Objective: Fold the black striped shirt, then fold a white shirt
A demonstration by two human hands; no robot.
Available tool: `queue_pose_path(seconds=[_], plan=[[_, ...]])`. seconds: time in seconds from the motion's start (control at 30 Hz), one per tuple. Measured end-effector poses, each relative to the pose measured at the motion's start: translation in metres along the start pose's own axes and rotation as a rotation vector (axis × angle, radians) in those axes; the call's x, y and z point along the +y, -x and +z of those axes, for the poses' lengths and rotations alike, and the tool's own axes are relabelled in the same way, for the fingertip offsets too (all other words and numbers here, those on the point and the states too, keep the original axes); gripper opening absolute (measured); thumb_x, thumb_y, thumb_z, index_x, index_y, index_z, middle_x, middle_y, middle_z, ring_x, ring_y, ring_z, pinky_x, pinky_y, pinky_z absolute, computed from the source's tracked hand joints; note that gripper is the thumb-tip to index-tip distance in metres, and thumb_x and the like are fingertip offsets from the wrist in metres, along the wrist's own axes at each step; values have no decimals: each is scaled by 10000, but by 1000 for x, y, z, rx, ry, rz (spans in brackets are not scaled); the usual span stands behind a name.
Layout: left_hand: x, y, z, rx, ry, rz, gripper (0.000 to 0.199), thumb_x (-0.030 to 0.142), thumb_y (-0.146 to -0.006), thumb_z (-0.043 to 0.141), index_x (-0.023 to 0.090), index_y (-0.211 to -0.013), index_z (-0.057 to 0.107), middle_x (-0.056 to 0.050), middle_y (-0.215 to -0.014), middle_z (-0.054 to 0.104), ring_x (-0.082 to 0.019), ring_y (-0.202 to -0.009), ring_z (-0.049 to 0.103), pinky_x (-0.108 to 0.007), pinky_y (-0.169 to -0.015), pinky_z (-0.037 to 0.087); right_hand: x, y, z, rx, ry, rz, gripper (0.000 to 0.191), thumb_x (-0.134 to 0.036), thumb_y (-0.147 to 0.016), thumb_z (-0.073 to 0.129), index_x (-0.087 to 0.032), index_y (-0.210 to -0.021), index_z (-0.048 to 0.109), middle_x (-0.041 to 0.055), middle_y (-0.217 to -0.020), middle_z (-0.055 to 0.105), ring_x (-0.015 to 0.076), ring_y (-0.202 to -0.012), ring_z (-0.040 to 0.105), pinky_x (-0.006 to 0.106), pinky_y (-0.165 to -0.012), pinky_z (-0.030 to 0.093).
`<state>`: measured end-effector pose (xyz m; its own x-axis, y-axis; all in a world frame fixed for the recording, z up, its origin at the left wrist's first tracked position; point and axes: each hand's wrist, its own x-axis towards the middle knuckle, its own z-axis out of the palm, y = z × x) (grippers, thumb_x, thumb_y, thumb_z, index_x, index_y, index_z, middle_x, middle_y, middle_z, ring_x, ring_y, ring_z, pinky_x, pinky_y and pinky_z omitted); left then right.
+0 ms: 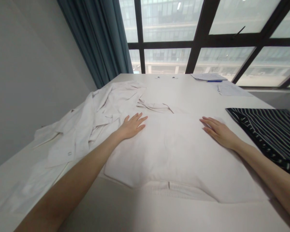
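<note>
A white garment (169, 151) lies spread out in front of me, with a neckband-like edge and a small tag at its near side. My left hand (132, 126) rests on its far left part, palm down with the fingers spread. Toward the far right edge, my right hand (218, 131) lies flat with its fingers stretched out. Neither hand holds anything. Just past the garment's far edge are thin wrinkled strips (154, 107) of fabric or cord. Beside my left arm, a second white garment (84, 122) with a button lies crumpled.
The white table (169, 91) extends to the window. A black striped cloth (273, 132) lies at the right. Papers (207, 76) and a blue pen (214, 81) sit at the far right. A blue curtain (103, 38) hangs at the back left beside a grey wall (38, 64).
</note>
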<state>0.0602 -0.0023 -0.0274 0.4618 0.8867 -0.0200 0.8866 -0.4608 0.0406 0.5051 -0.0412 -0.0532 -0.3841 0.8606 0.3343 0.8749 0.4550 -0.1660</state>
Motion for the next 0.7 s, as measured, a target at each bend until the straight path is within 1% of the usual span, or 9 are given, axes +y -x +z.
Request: queue_pose_path(seconds=[0.1,0.2,0.27,0.57,0.7], plan=[[-18,-3,0,-2,30,19,521,479,-1025,241,333,-1523,279,-30,-1629,179,-226,-1502,151,-538,-1178,152,2,0,0,3,0,-4,500,-471,-990,346,-202,-1370,529,139,-1418,544,293,-1323,490,514,-1126,361],[-33,-4,1,38,25,-39,535,491,-1023,238,306,-1521,306,-42,-1623,203,-233,-1500,157,-496,-1185,158,2,0,-1,6,2,-1,503,-476,-991,338,-204,-1368,532,139,-1412,550,287,-1316,497,507,-1122,370],[-37,-4,2,57,18,-65,540,489,-1023,243,292,-1520,315,-48,-1619,220,-237,-1496,173,-475,-1184,173,1,0,0,6,10,3,505,-476,-991,336,-198,-1362,535,142,-1409,552,284,-1312,502,499,-1120,374],[-35,-3,3,91,-27,-60,521,463,-1025,268,284,-1507,350,-48,-1606,266,-238,-1479,237,-445,-1168,230,0,0,-2,-7,25,20,501,-460,-990,339,-180,-1351,543,147,-1404,555,287,-1306,508,479,-1115,385],[-27,1,0,133,-141,-43,511,401,-1028,257,251,-1507,351,-77,-1594,295,-250,-1463,278,-459,-1152,257,-1,0,-2,-3,19,19,499,-453,-985,348,-180,-1354,544,148,-1405,555,295,-1301,512,487,-1111,387]])
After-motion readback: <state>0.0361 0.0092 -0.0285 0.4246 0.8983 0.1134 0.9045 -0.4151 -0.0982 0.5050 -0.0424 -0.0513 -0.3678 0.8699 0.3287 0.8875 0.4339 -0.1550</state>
